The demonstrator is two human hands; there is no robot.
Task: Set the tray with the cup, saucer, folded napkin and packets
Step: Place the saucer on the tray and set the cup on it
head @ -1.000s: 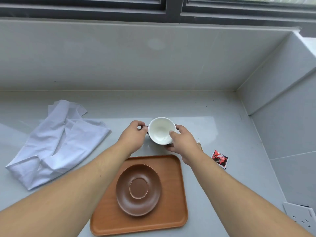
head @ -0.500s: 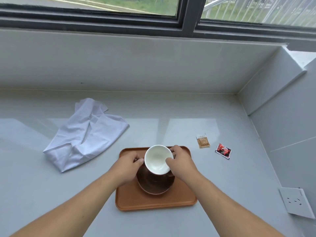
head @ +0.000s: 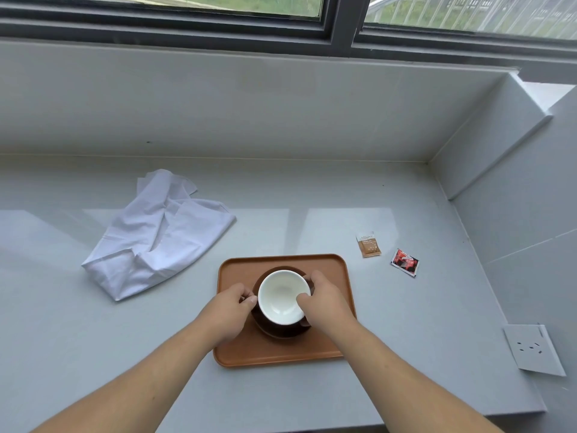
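Note:
An empty white cup (head: 282,296) sits over the dark brown saucer (head: 281,331), which lies on the orange-brown tray (head: 331,270). My left hand (head: 231,310) pinches the cup's left side at the handle. Gripping the cup's right rim is my right hand (head: 324,303), thumb on the inner edge. A crumpled white napkin (head: 156,234) lies unfolded on the counter to the tray's upper left. A tan packet (head: 369,244) and a red packet (head: 405,262) lie on the counter to the tray's upper right.
The grey counter ends at a tiled wall behind and a stepped wall on the right. A white socket plate (head: 532,350) lies at the right near the counter's front edge. A window runs above the back wall.
Both hands carried the cup from the counter behind the tray toward me and down over the saucer. The camera view tilted up, so the window came into sight.

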